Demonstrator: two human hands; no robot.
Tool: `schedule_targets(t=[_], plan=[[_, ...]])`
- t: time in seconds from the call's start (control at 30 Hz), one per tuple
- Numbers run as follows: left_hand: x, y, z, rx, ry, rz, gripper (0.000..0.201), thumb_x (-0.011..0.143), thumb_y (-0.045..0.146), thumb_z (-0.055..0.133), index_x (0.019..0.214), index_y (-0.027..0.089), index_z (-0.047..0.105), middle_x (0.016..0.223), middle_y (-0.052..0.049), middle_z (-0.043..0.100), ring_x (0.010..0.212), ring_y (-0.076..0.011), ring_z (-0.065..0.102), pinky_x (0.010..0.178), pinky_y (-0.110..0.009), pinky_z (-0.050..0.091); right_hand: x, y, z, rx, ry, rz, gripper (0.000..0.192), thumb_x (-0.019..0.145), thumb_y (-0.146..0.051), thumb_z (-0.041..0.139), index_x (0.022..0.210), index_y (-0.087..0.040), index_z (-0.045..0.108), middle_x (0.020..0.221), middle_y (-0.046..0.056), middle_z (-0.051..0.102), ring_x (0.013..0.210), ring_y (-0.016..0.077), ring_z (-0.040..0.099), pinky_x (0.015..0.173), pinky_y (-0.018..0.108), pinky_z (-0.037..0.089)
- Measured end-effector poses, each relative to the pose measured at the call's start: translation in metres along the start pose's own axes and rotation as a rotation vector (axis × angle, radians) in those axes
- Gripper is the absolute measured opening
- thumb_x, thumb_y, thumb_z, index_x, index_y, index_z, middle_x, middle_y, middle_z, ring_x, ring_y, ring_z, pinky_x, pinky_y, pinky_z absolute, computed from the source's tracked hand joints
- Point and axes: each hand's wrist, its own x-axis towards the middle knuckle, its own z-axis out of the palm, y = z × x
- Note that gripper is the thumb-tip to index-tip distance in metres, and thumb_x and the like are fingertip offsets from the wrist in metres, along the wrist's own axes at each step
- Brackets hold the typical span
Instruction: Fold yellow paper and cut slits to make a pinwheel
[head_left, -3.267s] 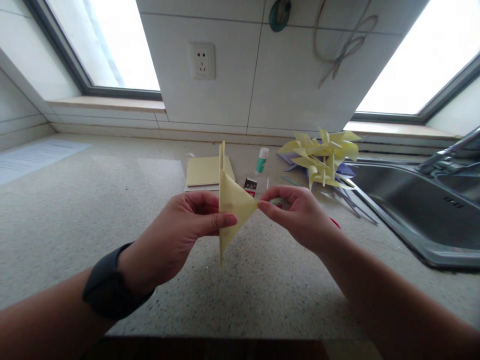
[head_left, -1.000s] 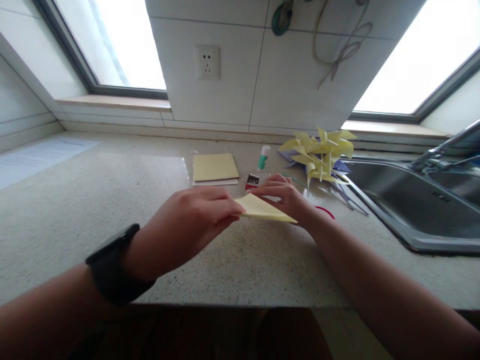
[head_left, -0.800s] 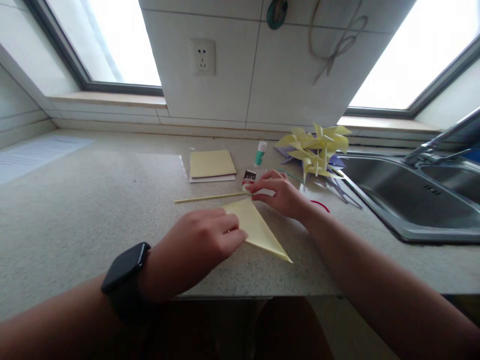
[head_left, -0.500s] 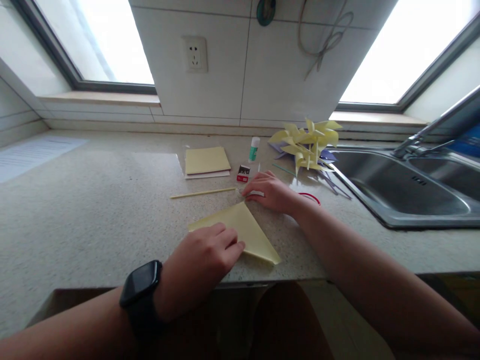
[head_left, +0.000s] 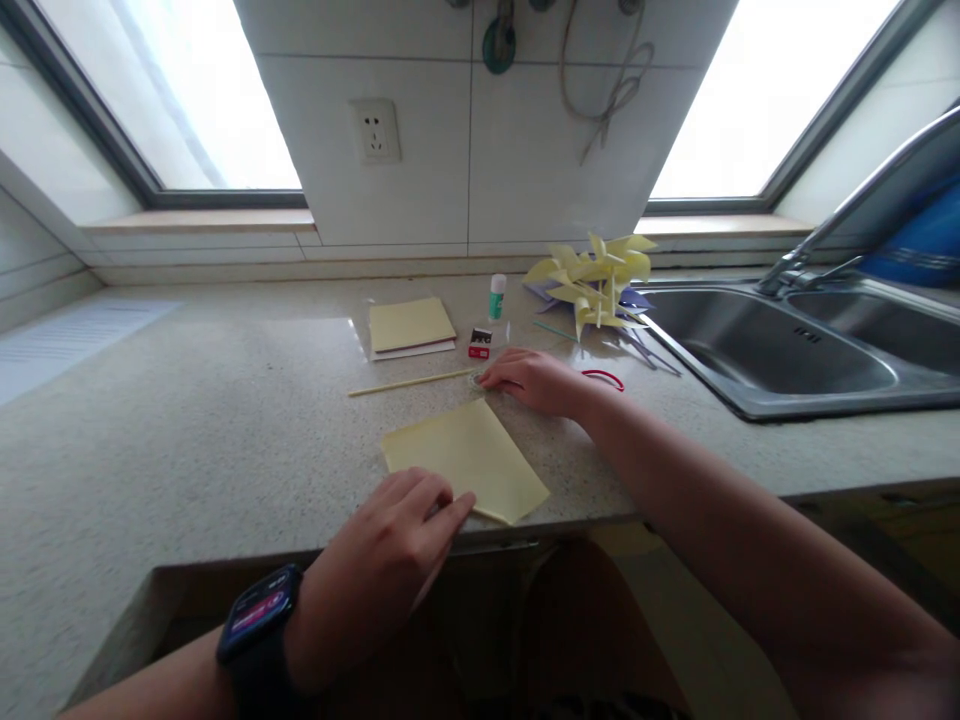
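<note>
A square of yellow paper [head_left: 469, 455] lies at the counter's front edge. My left hand [head_left: 409, 525], with a dark watch on its wrist, is closed at the sheet's near left edge, thumb and curled fingers against it. Beyond the sheet's far corner, my right hand [head_left: 534, 380] has its fingers together and lowered onto a small clear round thing [head_left: 474, 380]. Its fingertips partly cover that thing, so its kind is unclear. A thin yellow stick [head_left: 409, 383] lies just left of it.
Behind are stacked yellow paper [head_left: 411, 323], a small red-and-black box [head_left: 481, 343] and a glue stick [head_left: 497, 297]. Yellow and purple paper pinwheels [head_left: 596, 280] are piled beside the sink [head_left: 780, 345]. Scissors with a red handle [head_left: 604, 377] lie partly behind my right arm. Printed sheet [head_left: 82, 340] far left.
The yellow paper was folded to a triangle and now lies opened out as a square. My left hand has shifted slightly left and nearer me. My right hand stays at the small clear thing.
</note>
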Motion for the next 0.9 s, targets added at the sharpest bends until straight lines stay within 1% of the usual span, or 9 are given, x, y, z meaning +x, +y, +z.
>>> schedule_targets(t=[0.1,0.17,0.27,0.37,0.43,0.53,0.67,0.73,0.9], plan=[[-0.005,0.001,-0.001,-0.02,0.025,-0.016,0.031,0.092,0.006,0.058,0.122,0.014,0.064,0.118,-0.014,0.063,0.103,-0.0273,0.061,0.09,-0.049,0.058,0.0,0.0,0.001,-0.009,0.005,0.004,0.023,0.097,-0.016,0.058,0.108,-0.024,0.076,0.11,0.004,0.077,0.111,0.0194,0.067,0.101,0.037,0.05],[-0.006,0.002,-0.002,-0.048,0.048,0.007,0.027,0.093,0.007,0.058,0.119,0.015,0.064,0.124,-0.013,0.064,0.107,-0.0273,0.061,0.093,-0.049,0.057,0.0,0.0,0.001,-0.015,0.008,0.009,0.024,0.097,-0.016,0.057,0.108,-0.025,0.076,0.11,0.004,0.077,0.11,0.0193,0.067,0.101,0.038,0.05],[-0.008,0.003,-0.003,-0.051,0.049,0.049,0.022,0.094,0.01,0.059,0.116,0.014,0.064,0.111,-0.01,0.07,0.097,-0.0257,0.063,0.087,-0.048,0.059,-0.001,0.0,0.003,-0.026,0.01,0.015,0.024,0.097,-0.016,0.056,0.11,-0.025,0.075,0.112,0.004,0.076,0.111,0.0185,0.067,0.102,0.037,0.05],[-0.011,0.003,-0.002,0.028,0.067,0.093,0.031,0.093,0.008,0.061,0.124,0.009,0.061,0.104,-0.01,0.07,0.09,-0.0259,0.063,0.08,-0.047,0.06,-0.001,0.0,0.003,-0.04,0.008,0.022,0.025,0.097,-0.015,0.056,0.111,-0.025,0.075,0.113,0.003,0.076,0.111,0.0178,0.067,0.102,0.036,0.05],[-0.012,0.003,-0.001,0.086,0.084,0.12,0.032,0.092,0.007,0.061,0.125,0.009,0.061,0.1,-0.01,0.07,0.087,-0.0259,0.062,0.076,-0.045,0.06,-0.003,-0.001,0.003,-0.051,0.011,0.031,0.026,0.097,-0.015,0.056,0.111,-0.025,0.075,0.113,0.003,0.076,0.111,0.018,0.067,0.101,0.036,0.05],[-0.012,0.001,-0.002,0.119,0.104,0.139,0.021,0.094,0.01,0.059,0.114,0.011,0.067,0.093,-0.009,0.069,0.083,-0.0246,0.062,0.072,-0.042,0.06,-0.006,-0.003,0.0,-0.067,0.018,0.048,0.027,0.096,-0.015,0.056,0.111,-0.026,0.075,0.112,0.004,0.076,0.109,0.0191,0.068,0.101,0.037,0.051],[-0.012,-0.003,-0.003,0.099,0.149,0.177,0.015,0.096,0.011,0.057,0.107,0.013,0.068,0.099,-0.008,0.071,0.088,-0.0234,0.064,0.075,-0.039,0.058,-0.012,-0.004,-0.007,-0.083,0.004,0.062,0.028,0.094,-0.012,0.058,0.109,-0.026,0.076,0.11,0.004,0.077,0.105,0.0204,0.07,0.098,0.038,0.052],[-0.012,-0.004,-0.004,0.092,0.146,0.191,0.013,0.097,0.011,0.055,0.102,0.014,0.068,0.095,-0.007,0.071,0.086,-0.022,0.064,0.074,-0.037,0.057,-0.014,-0.005,-0.011,-0.09,-0.006,0.064,0.028,0.094,-0.012,0.057,0.107,-0.026,0.077,0.108,0.004,0.078,0.104,0.0204,0.07,0.097,0.038,0.053],[-0.013,-0.006,-0.005,0.119,0.117,0.201,0.014,0.097,0.012,0.055,0.088,0.016,0.065,0.082,-0.004,0.068,0.075,-0.0206,0.061,0.066,-0.035,0.052,-0.018,-0.008,-0.015,-0.103,-0.003,0.076,0.026,0.096,-0.015,0.054,0.105,-0.025,0.077,0.107,0.004,0.078,0.103,0.0209,0.07,0.096,0.039,0.054]])
